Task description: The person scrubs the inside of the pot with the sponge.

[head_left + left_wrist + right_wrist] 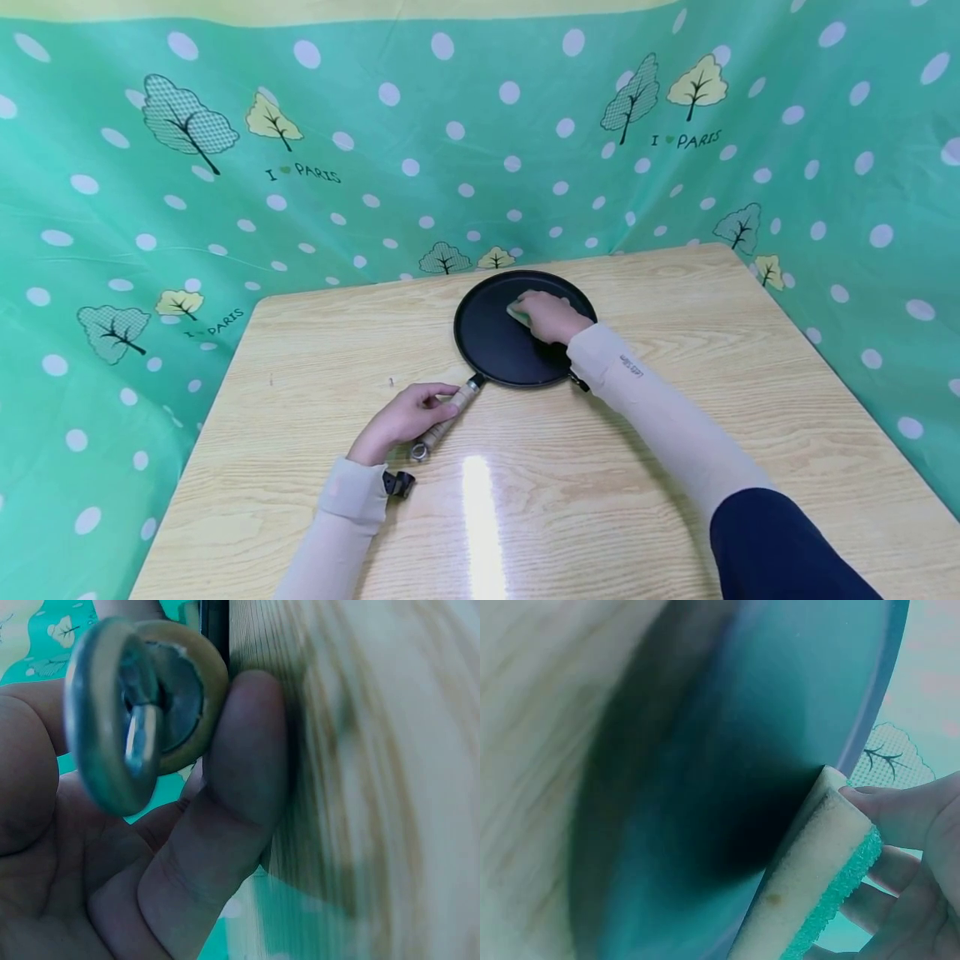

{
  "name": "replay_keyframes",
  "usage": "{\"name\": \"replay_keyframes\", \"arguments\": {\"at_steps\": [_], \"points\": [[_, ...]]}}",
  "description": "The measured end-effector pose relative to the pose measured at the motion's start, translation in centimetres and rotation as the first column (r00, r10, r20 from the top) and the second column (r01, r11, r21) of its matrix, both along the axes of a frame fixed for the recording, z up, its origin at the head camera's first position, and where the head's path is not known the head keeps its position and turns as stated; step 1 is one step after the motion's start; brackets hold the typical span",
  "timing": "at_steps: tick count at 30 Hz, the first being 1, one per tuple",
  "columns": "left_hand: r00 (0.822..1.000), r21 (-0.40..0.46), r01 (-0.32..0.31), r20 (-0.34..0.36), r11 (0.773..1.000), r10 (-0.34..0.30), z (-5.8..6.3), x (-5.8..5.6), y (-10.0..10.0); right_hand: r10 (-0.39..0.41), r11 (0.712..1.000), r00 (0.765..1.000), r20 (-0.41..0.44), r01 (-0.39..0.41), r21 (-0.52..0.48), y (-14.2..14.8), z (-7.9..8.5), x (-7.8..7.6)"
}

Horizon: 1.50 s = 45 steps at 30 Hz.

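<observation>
A round black frying pan (pixel 491 333) lies flat on the wooden table, its wood-coloured handle (pixel 444 423) pointing toward the near left. My left hand (pixel 411 414) grips that handle between thumb and fingers. In the left wrist view the handle's metal hanging ring (pixel 112 712) shows up close, with a finger (pixel 247 750) under the handle by the tabletop. Over the pan's inside, my right hand (pixel 550 317) holds a sponge (pixel 517 313). The right wrist view shows this sponge (pixel 810 877) with a pale layer toward the pan and a green layer in the fingers.
The light wooden table (pixel 315 350) reaches back to a green dotted curtain (pixel 375 167) hanging behind and at both sides. A bright glare strip (pixel 480 517) lies across the near tabletop. Black wrist gear (pixel 399 483) sits at the left cuff.
</observation>
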<state>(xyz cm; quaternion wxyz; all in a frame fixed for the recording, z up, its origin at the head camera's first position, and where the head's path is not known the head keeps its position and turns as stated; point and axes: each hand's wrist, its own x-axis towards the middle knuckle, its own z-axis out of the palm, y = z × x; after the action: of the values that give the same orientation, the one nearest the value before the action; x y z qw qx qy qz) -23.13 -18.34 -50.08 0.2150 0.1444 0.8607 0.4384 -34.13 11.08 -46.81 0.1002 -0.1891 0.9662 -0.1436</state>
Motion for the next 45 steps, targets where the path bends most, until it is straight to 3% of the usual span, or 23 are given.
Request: {"name": "replay_keyframes", "arguments": {"at_steps": [22,45], "points": [[1.000,0.008,0.008,0.003,1.000,-0.008,0.2,-0.1,0.1,-0.007,1.000,1.000,-0.021,0.007,0.015,2.5,-0.2,1.3],[1.000,0.011,-0.001,0.016,1.000,0.001,0.2,0.0,0.2,0.021,0.999,0.994,-0.112,-0.018,0.029,2.7,-0.7,4.9]]}}
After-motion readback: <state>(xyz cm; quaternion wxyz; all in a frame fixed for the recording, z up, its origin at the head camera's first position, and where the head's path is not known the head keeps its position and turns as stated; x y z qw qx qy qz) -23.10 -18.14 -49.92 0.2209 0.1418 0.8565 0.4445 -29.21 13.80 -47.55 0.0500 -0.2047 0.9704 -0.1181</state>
